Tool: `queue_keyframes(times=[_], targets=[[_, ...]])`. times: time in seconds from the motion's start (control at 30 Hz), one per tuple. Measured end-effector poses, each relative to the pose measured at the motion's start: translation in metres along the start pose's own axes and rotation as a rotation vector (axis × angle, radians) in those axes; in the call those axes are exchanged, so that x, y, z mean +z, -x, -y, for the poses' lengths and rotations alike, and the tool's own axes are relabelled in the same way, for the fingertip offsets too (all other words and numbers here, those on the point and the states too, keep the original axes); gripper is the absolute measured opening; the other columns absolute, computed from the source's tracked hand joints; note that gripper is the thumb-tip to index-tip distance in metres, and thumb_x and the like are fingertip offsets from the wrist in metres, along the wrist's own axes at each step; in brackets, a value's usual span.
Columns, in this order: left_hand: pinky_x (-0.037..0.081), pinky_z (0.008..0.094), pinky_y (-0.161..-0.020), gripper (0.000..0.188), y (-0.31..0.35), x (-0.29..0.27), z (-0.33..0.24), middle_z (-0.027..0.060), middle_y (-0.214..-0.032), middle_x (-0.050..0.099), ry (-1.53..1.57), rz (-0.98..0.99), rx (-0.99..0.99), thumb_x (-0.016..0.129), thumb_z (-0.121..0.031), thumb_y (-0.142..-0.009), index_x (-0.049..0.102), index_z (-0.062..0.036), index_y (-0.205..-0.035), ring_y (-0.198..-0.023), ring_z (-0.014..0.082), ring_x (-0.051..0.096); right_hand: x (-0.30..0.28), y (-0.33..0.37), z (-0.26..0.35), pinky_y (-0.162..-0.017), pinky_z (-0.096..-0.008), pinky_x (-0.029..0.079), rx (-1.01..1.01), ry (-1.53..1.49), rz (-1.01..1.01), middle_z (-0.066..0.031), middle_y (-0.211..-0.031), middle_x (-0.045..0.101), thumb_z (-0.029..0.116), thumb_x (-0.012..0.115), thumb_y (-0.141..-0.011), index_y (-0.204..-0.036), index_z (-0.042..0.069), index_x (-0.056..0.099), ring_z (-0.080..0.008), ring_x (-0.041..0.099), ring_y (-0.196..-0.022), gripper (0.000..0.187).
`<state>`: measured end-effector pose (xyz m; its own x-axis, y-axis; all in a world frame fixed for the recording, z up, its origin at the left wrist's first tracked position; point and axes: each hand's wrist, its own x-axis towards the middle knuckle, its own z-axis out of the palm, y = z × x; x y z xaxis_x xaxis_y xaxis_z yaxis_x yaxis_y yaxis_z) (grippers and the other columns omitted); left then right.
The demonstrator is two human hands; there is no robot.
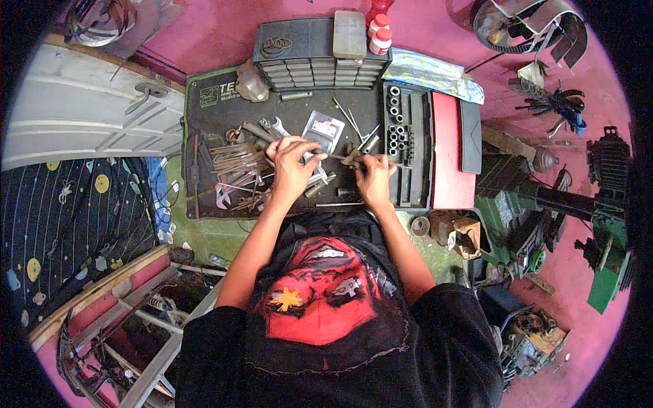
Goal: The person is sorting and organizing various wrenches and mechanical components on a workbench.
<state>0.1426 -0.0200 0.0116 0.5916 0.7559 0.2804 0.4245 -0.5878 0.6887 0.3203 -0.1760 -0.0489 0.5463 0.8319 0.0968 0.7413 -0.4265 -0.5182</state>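
Observation:
Over the middle of the dark work mat, my left hand is closed, thumb and fingers pinching a thin metal rod-like tool. The rod points right, toward my right hand, whose bent fingers grip a small brownish metal part; its exact kind is too small to make out. Just beyond the hands lies a clear plastic packet with a white card. Left of my left hand spreads a heap of thin metal rods, with an open-end wrench and a red-marked wrench beside it.
A socket set tray lies right of my hands, with its red lid panel farther right. At the back stand a small-drawer cabinet and red-capped white bottles. A green machine stands far right, a metal frame lower left.

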Motion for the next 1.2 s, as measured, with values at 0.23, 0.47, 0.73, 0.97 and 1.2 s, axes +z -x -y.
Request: queue_keyframes(times=[0.23,0.47,0.73,0.97,1.2], targets=[[0.034,0.0433,-0.096,0.015,-0.004,0.006,-0.009,0.0020,-0.084,0.074,-0.024,-0.062,-0.111,0.086,-0.024,-0.084,0.081,-0.0121,-0.091,-0.097,0.0222,0.066,-0.021,-0.021,0.048,-0.103,-0.0531,0.036,-0.229,-0.183,-0.110,-0.0080,-0.102,0.072,0.008,0.079,-0.080,-0.106,0.009,0.073,-0.0320,0.061,-0.110,0.026],[0.032,0.0444,-0.098,0.016,0.001,0.010,-0.005,0.0006,-0.080,0.072,-0.055,-0.124,-0.154,0.086,-0.025,-0.085,0.077,-0.0114,-0.084,-0.098,0.0218,0.065,0.004,-0.025,0.039,-0.105,-0.0548,0.036,-0.327,-0.040,-0.033,-0.0090,-0.106,0.069,0.006,0.077,-0.078,-0.105,0.009,0.071,-0.0339,0.059,-0.112,0.028],[0.032,0.0449,-0.098,0.017,-0.002,0.011,-0.011,0.0023,-0.084,0.071,-0.077,-0.091,-0.119,0.087,-0.026,-0.084,0.076,-0.0115,-0.083,-0.102,0.0235,0.064,0.028,-0.011,-0.010,-0.104,-0.0549,0.036,-0.145,0.042,-0.034,-0.0102,-0.107,0.072,0.005,0.075,-0.076,-0.105,0.008,0.072,-0.0348,0.057,-0.114,0.030],[0.031,0.0455,-0.099,0.018,-0.001,0.008,-0.005,0.0026,-0.081,0.070,-0.099,-0.109,-0.171,0.086,-0.026,-0.084,0.076,-0.0113,-0.082,-0.102,0.0239,0.064,0.001,-0.033,0.051,-0.103,-0.0534,0.037,-0.384,-0.119,-0.077,-0.0065,-0.102,0.067,0.006,0.077,-0.078,-0.105,0.011,0.072,-0.0319,0.059,-0.112,0.028],[0.032,0.0469,-0.101,0.018,0.000,0.009,-0.001,0.0032,-0.082,0.071,-0.080,-0.084,-0.183,0.087,-0.027,-0.084,0.077,-0.0114,-0.084,-0.103,0.0244,0.065,0.027,-0.019,-0.011,-0.107,-0.0549,0.036,-0.201,0.041,-0.016,-0.0080,-0.108,0.067,0.004,0.073,-0.080,-0.109,0.011,0.071,-0.0342,0.055,-0.115,0.030]])
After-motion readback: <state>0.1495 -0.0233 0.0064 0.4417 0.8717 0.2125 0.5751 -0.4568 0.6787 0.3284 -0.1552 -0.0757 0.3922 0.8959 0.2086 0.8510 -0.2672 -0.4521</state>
